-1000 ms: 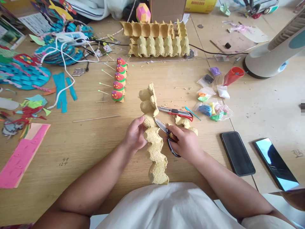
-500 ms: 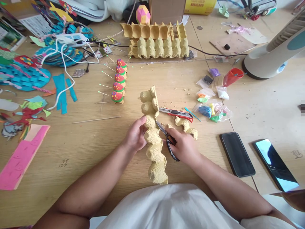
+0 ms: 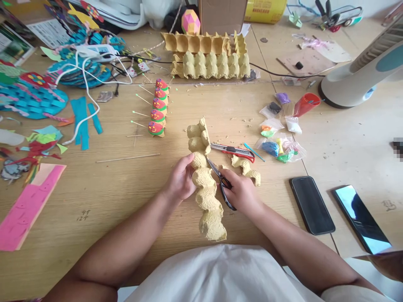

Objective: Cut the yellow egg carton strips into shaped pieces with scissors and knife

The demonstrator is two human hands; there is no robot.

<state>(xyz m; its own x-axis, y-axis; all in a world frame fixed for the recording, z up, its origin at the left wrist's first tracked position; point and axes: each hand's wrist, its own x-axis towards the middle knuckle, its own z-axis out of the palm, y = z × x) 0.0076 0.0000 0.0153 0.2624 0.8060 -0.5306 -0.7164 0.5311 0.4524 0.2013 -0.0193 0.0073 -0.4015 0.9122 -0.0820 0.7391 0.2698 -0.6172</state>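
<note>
My left hand (image 3: 181, 179) grips a long strip of yellow egg carton (image 3: 206, 197) by its left side, thumb near the middle cups. Black-handled scissors (image 3: 224, 181) are held in my right hand (image 3: 244, 191), their blades against the carton's right edge. Whether the blades are apart is too fine to make out. Just beyond the scissors lies a red utility knife (image 3: 234, 151). Cut carton scraps (image 3: 248, 168) rest beside my right hand, partly behind it. Farther left stands a row of egg-carton cups (image 3: 159, 108) painted red and green with faces, with thin pin-like sticks beside them.
Egg cartons (image 3: 215, 65) stand at the back. Bags of coloured clay (image 3: 277, 147), a red cup (image 3: 307, 104) and a blue stick (image 3: 254, 152) lie to the right, with two phones (image 3: 311, 204) nearer me. A wooden skewer (image 3: 128, 158) and pink paper (image 3: 30, 209) are at left.
The carton strip's near end has swung slightly to the right. Both hands keep their hold, with the scissors still at the strip's edge. The view has shifted a little.
</note>
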